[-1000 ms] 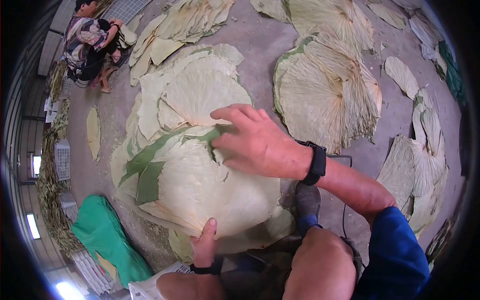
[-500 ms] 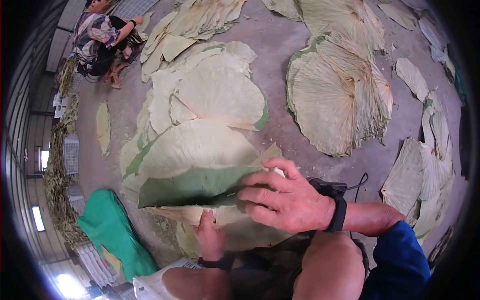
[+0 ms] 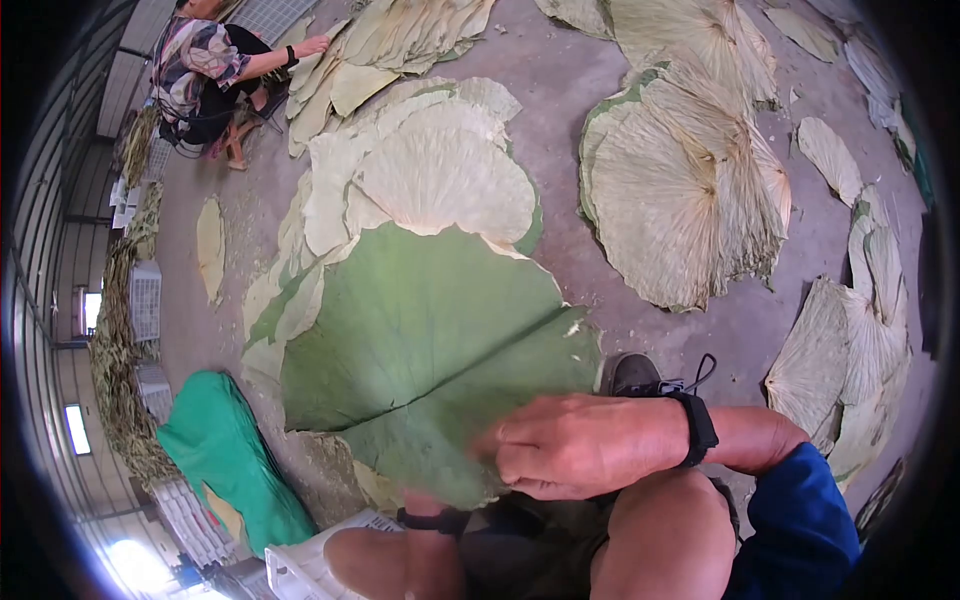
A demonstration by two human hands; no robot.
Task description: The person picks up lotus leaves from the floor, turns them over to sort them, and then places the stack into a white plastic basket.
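A large leaf (image 3: 420,340) lies green side up, spread open in front of me over a heap of pale dried leaves (image 3: 430,170). My right hand (image 3: 580,445), with a black wristband, grips the leaf's near edge. My left hand is hidden under the leaf; only its wrist with a black band (image 3: 432,520) shows below the leaf's near rim, so its grip cannot be seen.
Further heaps of dried leaves (image 3: 680,190) lie on the concrete floor to the right and far side. Another person (image 3: 200,70) crouches at the far left, reaching to a leaf pile. A green cloth (image 3: 215,460) and white crates (image 3: 310,565) sit near left. My shoe (image 3: 635,375) is by the leaf.
The leaf was turned over toward me: its pale underside faced up, then it folded, and now the green side faces up. My right hand pulled back from the far edge toward my knee.
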